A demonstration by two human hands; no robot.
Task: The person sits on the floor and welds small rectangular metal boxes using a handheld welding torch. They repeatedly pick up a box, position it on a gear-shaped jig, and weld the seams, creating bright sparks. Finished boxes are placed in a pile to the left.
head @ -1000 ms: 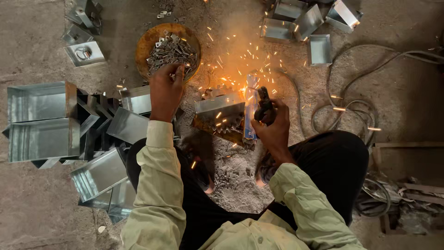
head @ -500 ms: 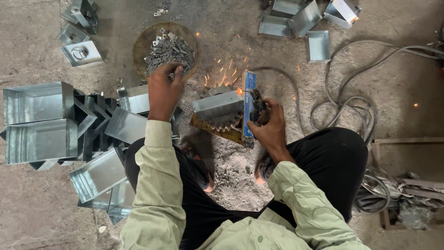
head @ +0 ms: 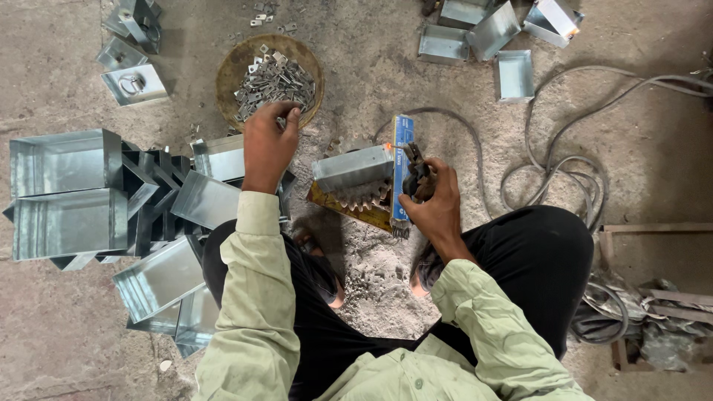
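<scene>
My left hand [head: 267, 145] reaches to the near edge of a round rusty pan [head: 230, 70] heaped with small metal clips [head: 273, 80]; its fingers pinch one clip. My right hand [head: 434, 200] grips a dark welding electrode holder [head: 414, 172] beside a blue box of rods [head: 402, 171]. Just left of it, a small galvanised metal box [head: 353, 169] rests on a toothed gear and a yellow plate [head: 349, 208]. No sparks show.
Stacked galvanised sheet boxes [head: 67, 193] lie at the left, more [head: 490, 33] at the top right. Grey cables [head: 564, 163] loop across the floor at the right. My crossed legs in black trousers [head: 535, 260] fill the lower middle, over sandy ground.
Sparks of welding have died out. My left hand stayed at the pan of clips. My right hand drew the holder back from the box, towards me.
</scene>
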